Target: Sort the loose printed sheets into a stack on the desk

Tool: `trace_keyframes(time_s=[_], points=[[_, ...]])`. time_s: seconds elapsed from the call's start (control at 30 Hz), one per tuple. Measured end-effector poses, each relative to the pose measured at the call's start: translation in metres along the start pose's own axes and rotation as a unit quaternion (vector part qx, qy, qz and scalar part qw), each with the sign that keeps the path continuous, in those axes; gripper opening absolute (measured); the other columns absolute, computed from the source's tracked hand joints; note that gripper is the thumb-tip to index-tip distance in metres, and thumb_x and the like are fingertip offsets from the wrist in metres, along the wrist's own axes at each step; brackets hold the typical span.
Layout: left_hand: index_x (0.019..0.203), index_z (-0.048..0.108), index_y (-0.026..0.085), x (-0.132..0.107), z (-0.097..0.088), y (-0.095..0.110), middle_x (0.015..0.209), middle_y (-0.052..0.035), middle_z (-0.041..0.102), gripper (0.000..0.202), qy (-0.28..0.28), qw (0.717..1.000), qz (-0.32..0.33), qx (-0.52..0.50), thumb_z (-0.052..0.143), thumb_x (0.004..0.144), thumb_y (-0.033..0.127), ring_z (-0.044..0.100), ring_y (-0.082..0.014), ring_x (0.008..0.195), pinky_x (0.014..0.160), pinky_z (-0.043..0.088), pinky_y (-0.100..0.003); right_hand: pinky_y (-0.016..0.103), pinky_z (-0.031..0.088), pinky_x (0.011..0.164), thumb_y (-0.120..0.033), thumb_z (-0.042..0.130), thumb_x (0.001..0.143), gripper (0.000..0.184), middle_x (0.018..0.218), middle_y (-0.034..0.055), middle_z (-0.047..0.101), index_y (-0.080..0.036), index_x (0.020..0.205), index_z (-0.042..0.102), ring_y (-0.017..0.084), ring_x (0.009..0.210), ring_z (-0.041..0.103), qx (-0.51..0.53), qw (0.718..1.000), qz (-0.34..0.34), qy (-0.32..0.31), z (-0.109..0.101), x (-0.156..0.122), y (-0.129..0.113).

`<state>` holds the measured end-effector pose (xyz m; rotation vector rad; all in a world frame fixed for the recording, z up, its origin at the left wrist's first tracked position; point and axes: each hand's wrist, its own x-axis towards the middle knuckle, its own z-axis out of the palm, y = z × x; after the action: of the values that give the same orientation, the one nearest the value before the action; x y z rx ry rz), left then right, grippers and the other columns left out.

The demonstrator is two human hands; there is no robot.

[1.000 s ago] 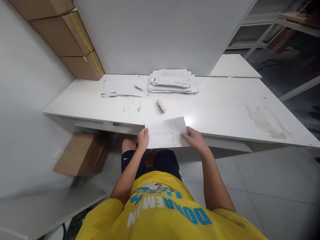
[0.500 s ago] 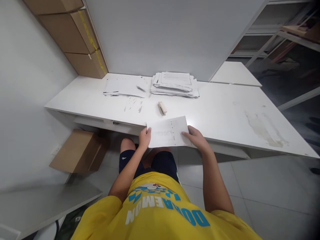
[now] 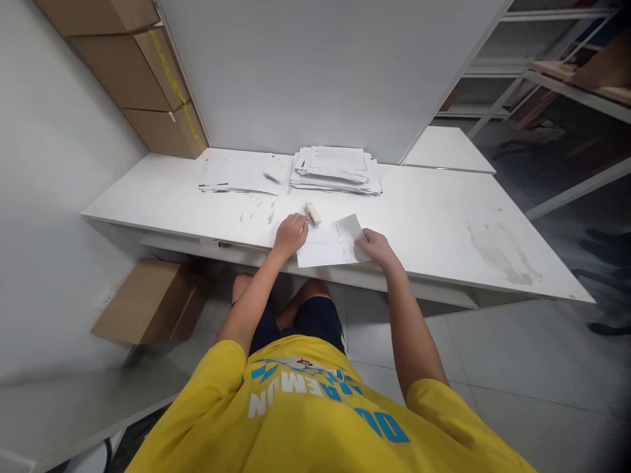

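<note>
My right hand (image 3: pixel 377 247) pinches the right edge of a printed sheet of paper (image 3: pixel 323 248), thumb on top. The sheet lies at the front edge of the white desk, its right part bent up. My left hand (image 3: pixel 292 234) is off the paper's grip, over its left end, fingers loosely curved and apart. Just beyond those fingertips sits a small cream stapler (image 3: pixel 313 213); whether they touch it I cannot tell.
A thick stack of papers (image 3: pixel 335 172) lies at the back of the desk (image 3: pixel 424 223). Left of it are flat sheets (image 3: pixel 236 174) with a dark mark or object on them. Cardboard boxes (image 3: pixel 162 131) stand at the back left, and another box (image 3: pixel 138 302) is below the desk.
My left hand has let go of the paper's left edge and moved forward to the stapler. My right hand has carried the sheet slightly forward onto the desk edge.
</note>
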<state>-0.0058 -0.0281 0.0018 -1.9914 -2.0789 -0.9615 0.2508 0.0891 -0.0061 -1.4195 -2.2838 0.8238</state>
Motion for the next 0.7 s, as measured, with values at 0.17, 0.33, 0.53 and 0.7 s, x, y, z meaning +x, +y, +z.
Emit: trace_keyframes(time_s=[0.17,0.33,0.53,0.7], points=[[0.148,0.043,0.018,0.024,0.0,-0.017,0.155,-0.0139,0.043,0.051,-0.101,0.985,0.12,0.069,0.04,0.098,0.028,0.044,-0.0295,0.136,0.108,0.035,-0.043,0.032,0.035,0.072,-0.032,0.053,0.072,0.014,0.066,0.0001,0.05,-0.024,0.068,0.042,0.019,0.069,0.043,0.006,0.999,0.02,0.029,-0.007,0.003,0.017],[0.148,0.044,0.022,0.023,0.0,-0.024,0.158,-0.0081,0.04,0.052,-0.175,0.97,0.159,0.065,0.037,0.097,0.018,0.039,-0.025,0.143,0.113,0.034,-0.043,0.029,0.033,0.062,-0.04,0.05,0.072,0.017,0.069,-0.001,0.05,-0.023,0.075,0.05,0.018,0.07,0.043,0.118,0.991,0.0,0.065,-0.001,-0.01,0.028],[0.14,0.054,0.018,0.021,0.006,-0.025,0.151,-0.0072,0.051,0.053,-0.133,0.984,0.097,0.068,0.04,0.09,0.007,0.047,-0.0236,0.137,0.108,0.04,-0.04,0.029,0.034,0.061,-0.041,0.051,0.068,0.019,0.069,-0.0015,0.048,-0.022,0.074,0.052,0.017,0.069,0.044,0.146,0.987,0.006,0.071,-0.001,-0.014,0.027],[0.145,0.048,0.015,0.019,0.008,-0.026,0.154,-0.0087,0.046,0.062,-0.142,0.983,0.093,0.067,0.038,0.086,0.002,0.049,-0.0228,0.136,0.105,0.041,-0.039,0.029,0.034,0.061,-0.039,0.053,0.067,0.02,0.071,-0.0009,0.049,-0.022,0.076,0.053,0.017,0.069,0.043,0.173,0.983,0.015,0.068,-0.001,-0.016,0.03]])
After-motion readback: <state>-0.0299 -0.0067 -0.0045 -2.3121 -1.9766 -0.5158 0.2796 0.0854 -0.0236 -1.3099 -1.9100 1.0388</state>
